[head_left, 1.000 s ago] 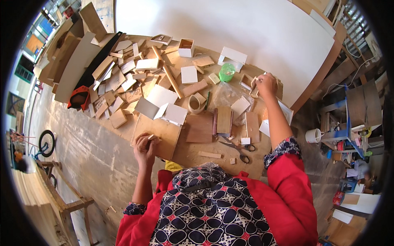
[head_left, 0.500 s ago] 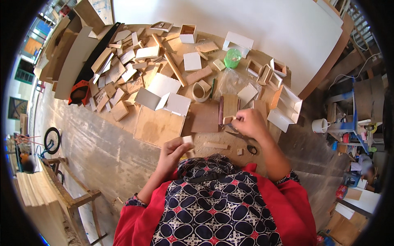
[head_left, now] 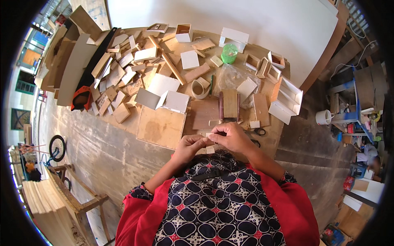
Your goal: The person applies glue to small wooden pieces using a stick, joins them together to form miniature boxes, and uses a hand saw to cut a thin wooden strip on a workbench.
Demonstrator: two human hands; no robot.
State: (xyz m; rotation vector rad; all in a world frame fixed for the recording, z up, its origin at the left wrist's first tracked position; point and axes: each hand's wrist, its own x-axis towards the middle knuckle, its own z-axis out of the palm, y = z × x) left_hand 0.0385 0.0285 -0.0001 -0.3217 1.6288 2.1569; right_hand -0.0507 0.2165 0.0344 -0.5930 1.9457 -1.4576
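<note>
My left hand [head_left: 189,147] and my right hand [head_left: 233,138] meet in front of my body, fingertips together. The left fingers are closed on a small pale wood block [head_left: 210,150], which shows just below them. My right thumb and forefinger pinch at the left fingertips; what lies between them is too small to make out. Just beyond the hands are a flat brown sheet [head_left: 204,114] and a wooden block with dark reddish edges [head_left: 230,104]. Black-handled scissors [head_left: 259,131] lie beside my right hand, near a small white block [head_left: 255,124].
A heap of wood offcuts [head_left: 117,74] covers the table's left. White folded panels [head_left: 168,100], a cup-like roll [head_left: 200,89], a green container [head_left: 229,53] and small wooden boxes [head_left: 262,67] stand farther off. An orange-handled saw [head_left: 82,97] lies at the left edge.
My right hand has moved left and nearer my body, away from the wooden block. My left hand has shifted right, and the two now meet.
</note>
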